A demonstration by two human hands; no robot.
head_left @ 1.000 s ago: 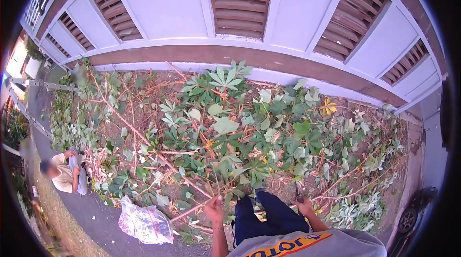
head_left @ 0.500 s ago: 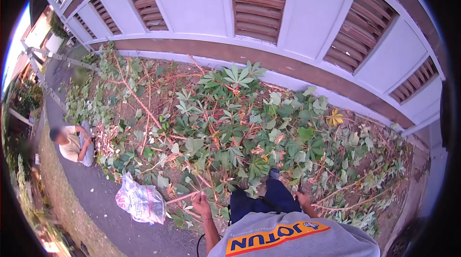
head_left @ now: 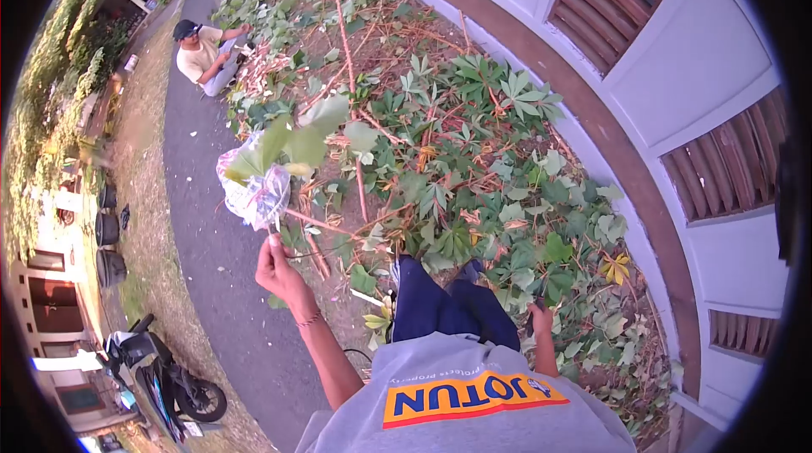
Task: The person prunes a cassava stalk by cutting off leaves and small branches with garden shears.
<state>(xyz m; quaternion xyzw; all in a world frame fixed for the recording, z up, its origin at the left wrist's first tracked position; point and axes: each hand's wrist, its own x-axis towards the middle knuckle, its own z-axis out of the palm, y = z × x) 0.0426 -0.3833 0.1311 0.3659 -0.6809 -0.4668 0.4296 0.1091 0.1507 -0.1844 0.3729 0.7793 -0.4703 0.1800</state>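
My left hand (head_left: pixel 279 271) is raised in front and to the left, its fingers pinched on the thin stalk of a leafy stem. Broad green leaves (head_left: pixel 288 144) at the top of this stem overlap the white plastic bag (head_left: pixel 258 199) behind. Low at my right side, my right hand (head_left: pixel 542 319) is closed around a dark, narrow tool handle (head_left: pixel 531 323); what the tool is I cannot make out. Cut stalks and leaves (head_left: pixel 431 191) cover the ground before my feet.
A person (head_left: pixel 203 55) in a cap sits by a pile of cut pieces (head_left: pixel 258 72). Asphalt path (head_left: pixel 199 225) runs along the left, with a parked motorcycle (head_left: pixel 161 377) beyond. A white wall (head_left: pixel 719 72) with louvred openings stands to the right.
My left hand has moved up and outward, and a leafy stem now shows in it. The view has turned to the left. My right hand stays low at my side.
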